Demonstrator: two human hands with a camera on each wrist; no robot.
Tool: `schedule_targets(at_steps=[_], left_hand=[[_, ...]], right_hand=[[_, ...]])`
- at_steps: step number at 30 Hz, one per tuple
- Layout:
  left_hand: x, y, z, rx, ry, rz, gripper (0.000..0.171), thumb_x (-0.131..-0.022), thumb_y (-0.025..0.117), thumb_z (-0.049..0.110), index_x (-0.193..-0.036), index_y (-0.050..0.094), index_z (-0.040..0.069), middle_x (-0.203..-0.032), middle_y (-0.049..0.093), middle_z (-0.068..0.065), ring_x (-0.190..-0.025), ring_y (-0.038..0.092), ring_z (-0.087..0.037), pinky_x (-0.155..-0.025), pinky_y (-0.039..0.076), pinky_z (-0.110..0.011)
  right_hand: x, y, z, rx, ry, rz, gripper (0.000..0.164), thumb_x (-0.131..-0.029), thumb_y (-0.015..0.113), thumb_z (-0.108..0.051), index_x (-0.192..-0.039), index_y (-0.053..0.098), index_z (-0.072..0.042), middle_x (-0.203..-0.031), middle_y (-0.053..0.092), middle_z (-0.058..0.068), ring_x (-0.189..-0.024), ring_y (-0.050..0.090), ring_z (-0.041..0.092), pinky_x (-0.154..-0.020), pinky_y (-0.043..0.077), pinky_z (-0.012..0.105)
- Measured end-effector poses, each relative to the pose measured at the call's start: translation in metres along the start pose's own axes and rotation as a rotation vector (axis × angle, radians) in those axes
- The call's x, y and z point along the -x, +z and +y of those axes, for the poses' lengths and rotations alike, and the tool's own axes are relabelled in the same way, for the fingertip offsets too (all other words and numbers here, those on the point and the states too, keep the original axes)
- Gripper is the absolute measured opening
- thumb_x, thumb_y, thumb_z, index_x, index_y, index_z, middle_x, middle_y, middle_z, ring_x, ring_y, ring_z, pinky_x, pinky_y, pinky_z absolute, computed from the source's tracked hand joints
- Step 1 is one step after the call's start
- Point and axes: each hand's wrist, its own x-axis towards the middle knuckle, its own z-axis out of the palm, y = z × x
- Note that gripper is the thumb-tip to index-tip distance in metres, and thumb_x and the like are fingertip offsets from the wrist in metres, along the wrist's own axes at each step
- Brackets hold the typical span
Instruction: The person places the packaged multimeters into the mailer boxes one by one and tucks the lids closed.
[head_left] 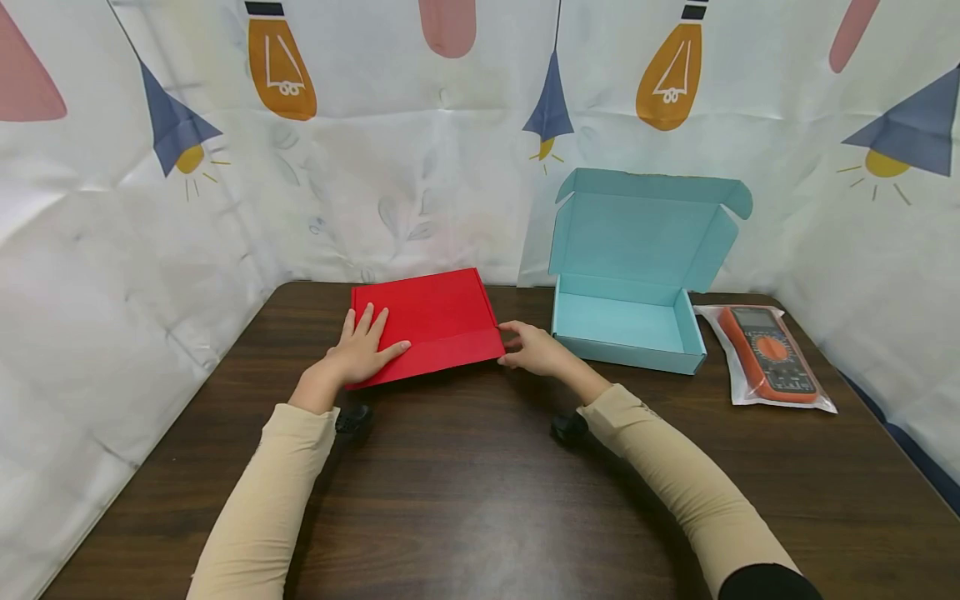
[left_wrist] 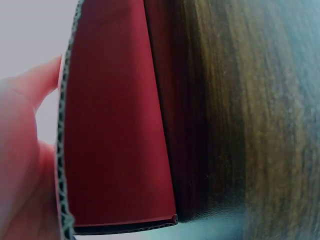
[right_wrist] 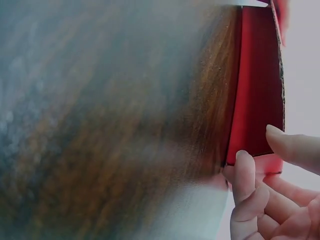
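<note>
A red cardboard box [head_left: 435,312] lies at the far left of the table, its lid panel down on top. My left hand [head_left: 360,346] rests flat on the lid's left part, fingers spread. At the front right corner, my right hand [head_left: 531,346] grips the box. The right wrist view has the thumb [right_wrist: 287,145] at the lid's front edge and curled fingers [right_wrist: 245,180] at the corner below it. Along the front, the lid's raw corrugated edge [left_wrist: 62,125] stands out over the red front wall [left_wrist: 115,130]. The inside of the box is hidden.
Right of the red box stands a light blue cardboard box [head_left: 630,354] with its lid raised. Beyond it, near the table's right edge, an orange multimeter [head_left: 772,354] lies in a clear plastic bag. A printed white curtain [head_left: 450,167] hangs behind the brown table [head_left: 465,500].
</note>
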Motion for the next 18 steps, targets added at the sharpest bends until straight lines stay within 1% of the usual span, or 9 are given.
schedule_targets(at_steps=[2,6,18], left_hand=[[0.0001,0.0001,-0.0001,0.001,0.001,0.002,0.094,-0.101,0.048,0.055,-0.163,0.002,0.001,-0.168,-0.01,-0.026,-0.15,-0.015,-0.05,-0.105,0.019,-0.082],[0.0004,-0.0007,0.0,0.006,0.007,0.002,0.094,-0.102,0.048,0.054,-0.163,0.002,0.0,-0.167,-0.01,-0.027,-0.149,-0.016,-0.051,-0.105,0.019,-0.082],[-0.0003,-0.0004,0.0021,0.008,0.01,-0.002,0.093,-0.102,0.048,0.053,-0.163,0.001,0.001,-0.168,-0.01,-0.025,-0.15,-0.016,-0.05,-0.105,0.019,-0.082]], right_hand=[[0.0005,-0.0004,0.0001,-0.009,-0.01,-0.007,0.064,-0.097,0.07,-0.007,-0.152,0.04,0.005,-0.133,0.063,0.026,-0.097,0.073,0.029,-0.087,0.058,0.041],[0.002,-0.0001,0.0002,-0.013,-0.023,-0.014,0.066,-0.098,0.07,-0.009,-0.154,0.037,0.004,-0.132,0.064,0.026,-0.093,0.073,0.027,-0.089,0.057,0.041],[0.0046,0.001,0.0017,-0.036,-0.04,-0.024,0.07,-0.099,0.069,-0.011,-0.157,0.033,0.003,-0.136,0.062,0.024,-0.093,0.074,0.026,-0.088,0.057,0.04]])
